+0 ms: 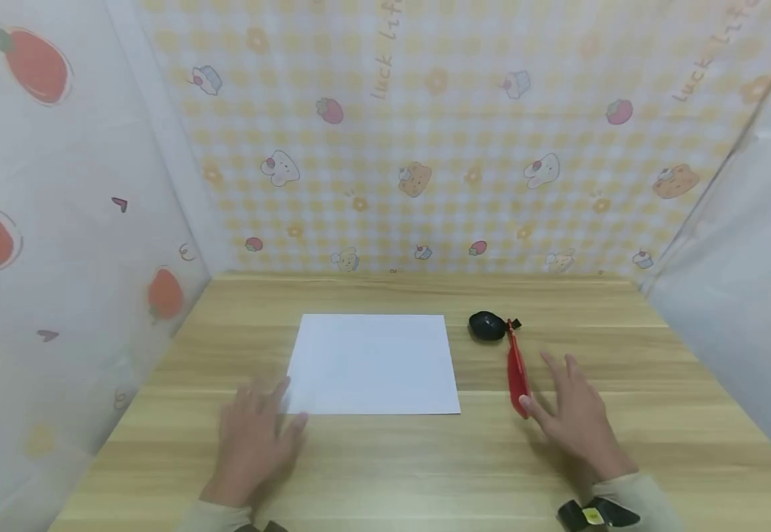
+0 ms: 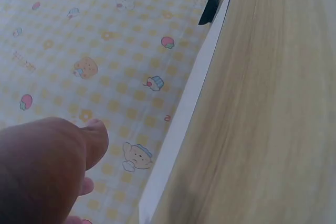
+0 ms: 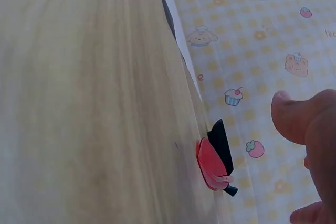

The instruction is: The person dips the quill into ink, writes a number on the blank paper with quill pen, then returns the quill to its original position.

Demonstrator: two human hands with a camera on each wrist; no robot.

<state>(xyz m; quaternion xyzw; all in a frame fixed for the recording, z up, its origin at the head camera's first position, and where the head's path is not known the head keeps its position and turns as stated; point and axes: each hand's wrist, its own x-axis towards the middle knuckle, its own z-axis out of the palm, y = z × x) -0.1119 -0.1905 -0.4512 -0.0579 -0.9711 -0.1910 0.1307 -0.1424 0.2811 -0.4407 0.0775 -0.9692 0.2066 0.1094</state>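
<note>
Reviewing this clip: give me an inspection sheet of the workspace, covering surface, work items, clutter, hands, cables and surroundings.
Surface: wood-grain tabletop.
Work items: white paper sheet, lying flat; to its right, a red feather-shaped item, its far end at a black oval item; whether the two are joined is unclear.
Clutter: nothing seen.
Hands: left hand at the sheet's near left corner, right hand beside the red item, fingers spread; contact unclear for both.
Cables: nothing seen.
Surroundings: yellow-checked cartoon backdrop behind; strawberry-print panel at left; whitish panel at right.
</note>
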